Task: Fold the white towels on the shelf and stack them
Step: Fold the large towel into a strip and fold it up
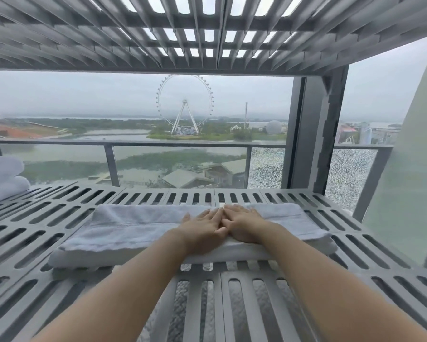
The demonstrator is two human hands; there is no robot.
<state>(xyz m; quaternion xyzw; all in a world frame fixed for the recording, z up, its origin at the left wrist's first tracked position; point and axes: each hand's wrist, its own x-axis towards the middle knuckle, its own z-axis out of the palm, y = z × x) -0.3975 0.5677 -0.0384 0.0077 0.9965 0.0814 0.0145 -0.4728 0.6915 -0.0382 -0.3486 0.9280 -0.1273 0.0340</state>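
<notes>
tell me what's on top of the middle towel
On the towel, at its middle, the left hand and right hand lie flat, side by side. The cloth under their palms is covered.

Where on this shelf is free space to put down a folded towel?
Bare shelf lies between the stack of towels at far left and the towel in the middle, and right of that towel up to the shelf edge. The middle is crowded: the left hand and right hand press flat there.
</notes>
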